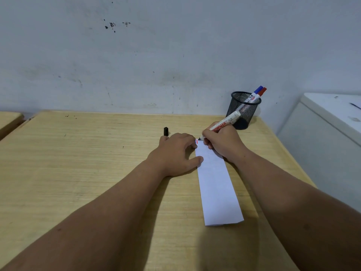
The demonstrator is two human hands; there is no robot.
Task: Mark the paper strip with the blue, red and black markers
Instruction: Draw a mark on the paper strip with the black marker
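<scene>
A long white paper strip [217,188] lies on the wooden table [88,163], running from near me toward the wall. Small blue and red marks [197,141] show at its far left corner. My right hand [221,142] grips an uncapped black marker [222,125] with its tip at the strip's far end. My left hand [176,153] rests flat, its fingers and thumb pressing the strip's left edge. The black cap [166,131] stands on the table just beyond my left hand. The blue marker [256,93] and red marker [261,92] stand capped in a black mesh cup [243,112].
The mesh cup stands at the table's far right corner against the wall. A white cabinet [322,133] stands right of the table. A second wooden surface [9,120] shows at the far left. The table's right edge runs close to my right forearm.
</scene>
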